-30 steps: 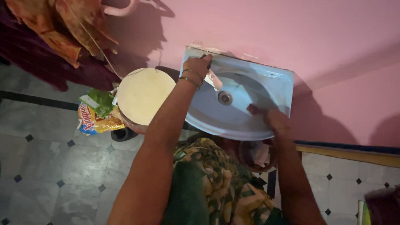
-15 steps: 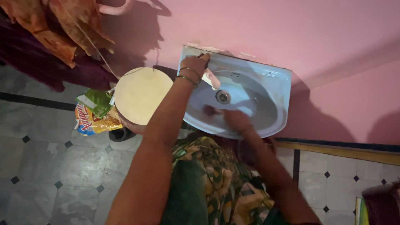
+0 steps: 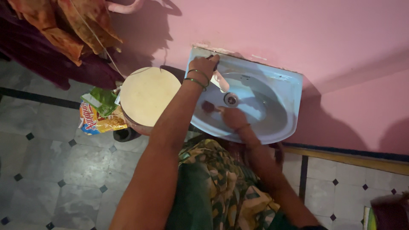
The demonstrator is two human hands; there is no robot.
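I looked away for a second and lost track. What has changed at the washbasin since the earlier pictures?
The right hand, with a small dark scrubbing thing at its fingers, has moved from the basin's right front rim leftward across the bowl, and is now left of the drain. The left hand stays on the back left of the washbasin by the tap. The round cream lid and the snack packets have not moved.

Crumpled green packet (image 3: 99, 101) atop orange-yellow, seemingly snack packet (image 3: 99, 122), on floor.
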